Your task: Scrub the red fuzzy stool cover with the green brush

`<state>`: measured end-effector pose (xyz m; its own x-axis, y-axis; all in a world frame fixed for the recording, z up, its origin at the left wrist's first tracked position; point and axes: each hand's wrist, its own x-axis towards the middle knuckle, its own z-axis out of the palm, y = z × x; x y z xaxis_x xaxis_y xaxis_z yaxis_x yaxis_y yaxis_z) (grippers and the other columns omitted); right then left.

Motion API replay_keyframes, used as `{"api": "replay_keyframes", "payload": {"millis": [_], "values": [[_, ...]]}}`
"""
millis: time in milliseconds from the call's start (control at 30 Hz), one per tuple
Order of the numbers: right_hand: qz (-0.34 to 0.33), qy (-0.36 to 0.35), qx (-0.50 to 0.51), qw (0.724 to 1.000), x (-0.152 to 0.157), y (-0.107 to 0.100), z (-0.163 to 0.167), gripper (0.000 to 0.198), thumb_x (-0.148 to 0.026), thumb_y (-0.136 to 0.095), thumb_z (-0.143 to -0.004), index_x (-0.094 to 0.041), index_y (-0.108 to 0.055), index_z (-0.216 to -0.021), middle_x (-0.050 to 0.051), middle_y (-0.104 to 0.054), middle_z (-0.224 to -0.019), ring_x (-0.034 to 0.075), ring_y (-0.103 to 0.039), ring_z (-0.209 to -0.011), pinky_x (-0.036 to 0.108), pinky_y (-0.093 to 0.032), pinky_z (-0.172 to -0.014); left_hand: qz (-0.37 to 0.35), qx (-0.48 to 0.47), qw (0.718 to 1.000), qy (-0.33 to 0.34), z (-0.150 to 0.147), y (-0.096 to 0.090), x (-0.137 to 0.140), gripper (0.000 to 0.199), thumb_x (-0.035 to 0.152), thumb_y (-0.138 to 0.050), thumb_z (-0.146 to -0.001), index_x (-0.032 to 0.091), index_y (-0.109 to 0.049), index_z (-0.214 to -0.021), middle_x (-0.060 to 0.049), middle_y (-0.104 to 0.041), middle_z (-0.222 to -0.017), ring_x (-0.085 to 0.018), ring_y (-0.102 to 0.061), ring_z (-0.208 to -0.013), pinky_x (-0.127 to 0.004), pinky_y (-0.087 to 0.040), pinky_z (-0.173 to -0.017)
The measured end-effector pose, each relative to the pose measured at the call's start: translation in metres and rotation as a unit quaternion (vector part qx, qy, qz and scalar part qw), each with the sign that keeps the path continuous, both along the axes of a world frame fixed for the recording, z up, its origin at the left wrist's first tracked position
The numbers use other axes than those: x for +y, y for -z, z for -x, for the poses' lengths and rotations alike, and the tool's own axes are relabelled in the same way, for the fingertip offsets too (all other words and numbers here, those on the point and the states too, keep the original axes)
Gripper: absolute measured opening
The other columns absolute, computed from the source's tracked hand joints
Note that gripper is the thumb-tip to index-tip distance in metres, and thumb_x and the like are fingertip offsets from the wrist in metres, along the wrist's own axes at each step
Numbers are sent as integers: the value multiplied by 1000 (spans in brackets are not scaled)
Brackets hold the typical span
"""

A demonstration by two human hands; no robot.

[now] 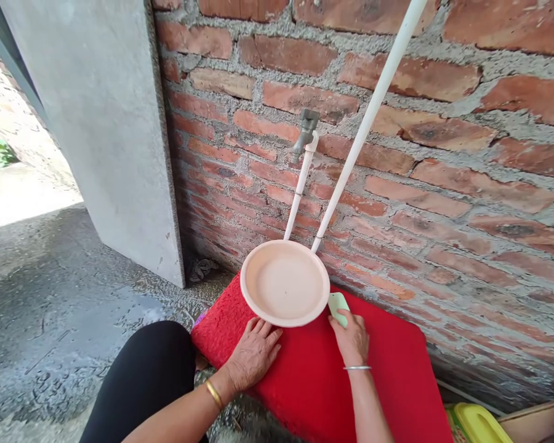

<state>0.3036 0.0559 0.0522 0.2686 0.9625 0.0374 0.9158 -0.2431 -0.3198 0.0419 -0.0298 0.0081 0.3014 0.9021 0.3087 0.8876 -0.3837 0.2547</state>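
A pale pink round basin (286,284) rests on a red cloth-covered surface (314,369); no water can be made out in it. My left hand (257,352) lies flat on the cloth, fingers stretched out, with the fingertips at the basin's near rim. To the right of the basin, my right hand (352,338) has its fingers around a pale green flat plastic piece (338,307) with rounded corners. Its far end shows a small hole, and its underside is hidden, so I cannot tell its exact kind.
Behind the basin, a grey tap (305,132) tops a thin white pipe against a brick wall (443,203). A longer white pipe (369,117) slants upward beside it. A grey slab (101,123) stands at left over wet ground (74,320). A yellow-green container (477,423) sits lower right.
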Motion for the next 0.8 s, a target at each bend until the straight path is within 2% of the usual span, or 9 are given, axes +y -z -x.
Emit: {"api": "replay_keyframes", "payload": {"millis": [133,267,400,467,633,700,800], "values": [[-19,72,-33,997,-2,-3,-33,45,-54,-51,-88,-27,-65,-120,10,-60,-106,27,-62,-96,37,-46,-81,1,-3,1000,-1,0,2,0,27,27,-57,-93,26,-61,-120,-7,-61,-120,-27,-52,-115,-49,-37,-104],[-29,6,-22,999,6,-3,-10,40,-49,-52,-89,-26,-66,-118,9,-60,-108,24,-61,-99,33,-45,-82,-6,-2,1000,-3,1,6,0,28,27,-57,-93,27,-61,-121,-6,-62,-120,-26,-53,-115,-48,-37,-104],[-25,-33,-13,999,18,-1,16,32,-47,-59,-86,-33,-68,-113,2,-60,-105,19,-62,-99,28,-44,-82,-20,5,1000,-9,2,11,0,29,25,-59,-92,28,-62,-120,-5,-63,-121,-26,-54,-116,-48,-36,-104],[-21,-20,-17,999,19,-1,8,30,-46,-61,-85,-34,-69,-111,2,-60,-102,19,-62,-97,28,-43,-81,-27,12,1000,-9,2,13,0,30,23,-59,-91,28,-62,-121,-5,-64,-121,-26,-55,-115,-48,-36,-104],[-21,65,-38,997,12,-9,-35,38,-46,-56,-88,-25,-67,-117,9,-59,-102,25,-62,-93,35,-44,-78,-41,24,999,-11,1,12,0,32,19,-56,-89,27,-62,-120,-6,-65,-117,-26,-57,-112,-48,-38,-103],[-28,60,-37,997,15,-9,-34,38,-47,-55,-89,-25,-67,-118,8,-59,-103,24,-62,-93,34,-44,-79,-45,25,999,-11,2,12,0,31,19,-54,-90,27,-62,-119,-6,-66,-115,-26,-58,-110,-47,-39,-103],[-42,8,-24,999,26,-6,-8,32,-46,-59,-88,-30,-68,-115,5,-59,-105,21,-61,-95,30,-42,-81,-46,32,998,-12,3,15,1,32,20,-51,-91,28,-63,-120,-6,-67,-116,-25,-59,-109,-46,-40,-102]]}}
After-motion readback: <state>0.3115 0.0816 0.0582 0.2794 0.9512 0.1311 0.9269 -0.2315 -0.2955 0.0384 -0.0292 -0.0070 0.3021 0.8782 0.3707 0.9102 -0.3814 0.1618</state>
